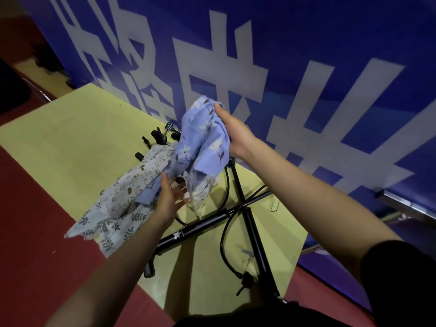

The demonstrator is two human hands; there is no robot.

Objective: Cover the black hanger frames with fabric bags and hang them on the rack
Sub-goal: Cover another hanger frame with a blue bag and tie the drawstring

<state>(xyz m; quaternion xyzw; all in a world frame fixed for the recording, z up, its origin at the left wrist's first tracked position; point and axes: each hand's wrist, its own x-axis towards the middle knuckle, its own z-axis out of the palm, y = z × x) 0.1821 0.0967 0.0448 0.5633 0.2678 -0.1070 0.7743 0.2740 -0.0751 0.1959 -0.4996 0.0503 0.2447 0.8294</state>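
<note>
Rack [250, 223], black and seen from above, stands nearest on a yellow mat [70, 147], its crossed base tubes toward the mat's near right edge. Left hand [168, 197], fingers curled, grips the lower folds of one blue floral fabric bag [203, 140]; right hand [233, 131] pinches the bag's upper edge, lifting it above the mat's centre. One paler patterned bag [118, 204] hangs to the left. Black hanger frames [155, 138] lie beyond, at the mat's far edge; their count cannot be told. Step in hand, apparently: opening the bag. Next move calls for finding its mouth and feeding a frame inside.
</note>
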